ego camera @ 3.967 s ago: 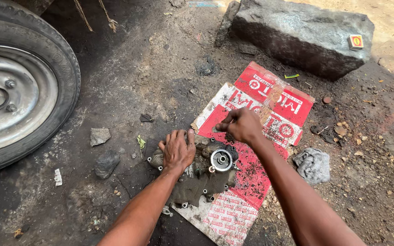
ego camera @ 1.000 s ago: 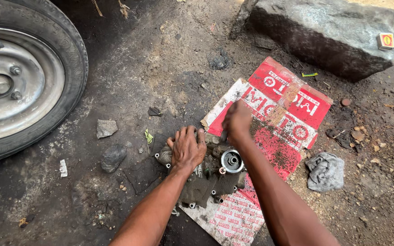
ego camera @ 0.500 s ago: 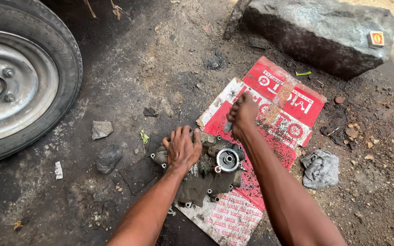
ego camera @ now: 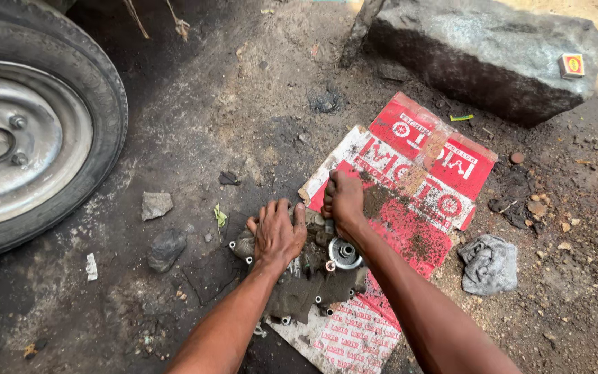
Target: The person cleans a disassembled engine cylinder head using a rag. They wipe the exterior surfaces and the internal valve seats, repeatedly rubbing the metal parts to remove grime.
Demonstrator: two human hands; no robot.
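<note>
Grimy cast metal describes the part under work: an engine cover (ego camera: 309, 273), dark with oil and dirt, lying flat on a red and white printed cardboard sheet (ego camera: 417, 201) spread over the bare ground (ego camera: 243, 104). A round bright bearing seat (ego camera: 345, 252) shows near its upper right, and several small bolt bosses line its lower edge.

Left hand (ego camera: 276, 232) lies palm down on the upper left of the cover, fingers spread, pressing it in place rather than gripping. Right hand (ego camera: 344, 197) is closed into a fist just above the bearing seat, fingers curled together; whether it clasps a small tool or cloth I cannot tell, since nothing shows beyond the knuckles.

Condition, as judged from this view: the cover is already off its machine and laid out for attention. Heavy dirt remains over most of its face, and loose dark grit is smeared on the cardboard beside the fist, so the work appears to be at an early or middle stage, with much of the surface untreated.

Surroundings: a crumpled grey rag (ego camera: 489, 263) lies on the ground well to the right, untouched. Small stones (ego camera: 157, 204) sit to the left. A vehicle wheel (ego camera: 29, 131) with a silver rim stands at far left, and a large grey rock (ego camera: 482, 48) carrying a small box (ego camera: 571, 65) lies beyond the cardboard.
</note>
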